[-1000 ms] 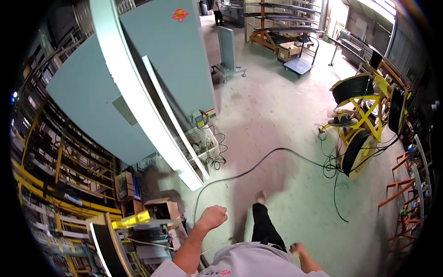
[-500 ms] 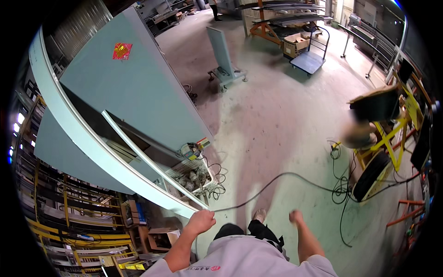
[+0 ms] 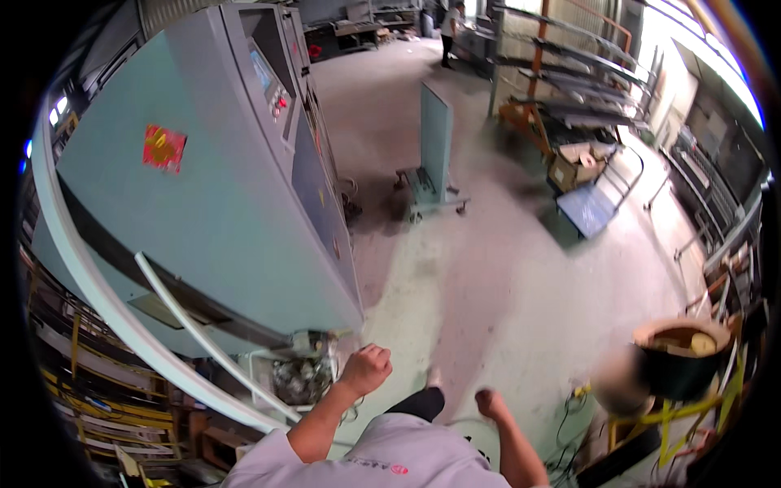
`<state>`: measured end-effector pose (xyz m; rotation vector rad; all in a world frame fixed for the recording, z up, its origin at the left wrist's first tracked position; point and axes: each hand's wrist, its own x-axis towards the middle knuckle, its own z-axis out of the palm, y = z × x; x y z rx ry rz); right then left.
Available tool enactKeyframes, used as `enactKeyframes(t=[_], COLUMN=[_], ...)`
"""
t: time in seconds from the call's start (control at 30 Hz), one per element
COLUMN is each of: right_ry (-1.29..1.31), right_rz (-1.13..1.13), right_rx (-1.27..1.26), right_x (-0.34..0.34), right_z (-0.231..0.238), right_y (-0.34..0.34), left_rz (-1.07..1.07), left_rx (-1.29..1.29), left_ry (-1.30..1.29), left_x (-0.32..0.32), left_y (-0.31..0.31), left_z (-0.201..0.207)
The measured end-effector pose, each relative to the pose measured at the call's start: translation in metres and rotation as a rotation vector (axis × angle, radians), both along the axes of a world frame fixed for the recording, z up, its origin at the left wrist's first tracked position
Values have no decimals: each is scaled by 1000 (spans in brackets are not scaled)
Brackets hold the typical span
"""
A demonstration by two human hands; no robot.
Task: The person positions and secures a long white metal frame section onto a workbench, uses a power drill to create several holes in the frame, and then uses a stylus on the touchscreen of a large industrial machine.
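My left hand (image 3: 368, 370) is curled into a loose fist in front of my body, with nothing showing in it. It is nearest to a white crate (image 3: 327, 358) of dark, lumpy scraps beside the big grey-green machine cabinet (image 3: 220, 203). Low on the right of my body hangs my right hand (image 3: 490, 403), its fingers curled in and nothing visible in them. Neither hand touches anything. A long pale curved bar (image 3: 122, 313) sweeps along the left, with a thinner white strip (image 3: 203, 337) beside it.
Ahead, a wheeled stand with an upright panel (image 3: 437, 146) is on the floor. Farther right are a blue platform trolley (image 3: 587, 210), an open carton (image 3: 576, 167) and a rack of long dark strips (image 3: 569, 81). Yellow-framed equipment (image 3: 667, 411) and cables lie near right. A person (image 3: 449, 32) stands far back.
I have moved forward, and my view has tilted up. The cabinet's control panel has come into sight, and the yellow-framed equipment is lower in view. My left hand has risen; both hands stay closed.
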<state>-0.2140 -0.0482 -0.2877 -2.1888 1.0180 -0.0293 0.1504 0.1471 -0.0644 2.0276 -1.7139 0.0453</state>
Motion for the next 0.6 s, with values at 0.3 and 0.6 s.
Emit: enactKeyframes(t=[0.3, 0.6], right_ry=[-178, -713], right_rz=[-441, 926], right_rx=[479, 418], right_x=[172, 636], right_z=[69, 361], right_y=[-182, -232], left_rz=[217, 934], left_rx=[-492, -295], left_ry=[-197, -982], left_x=[181, 280], left_y=[-175, -141], left_z=[182, 213])
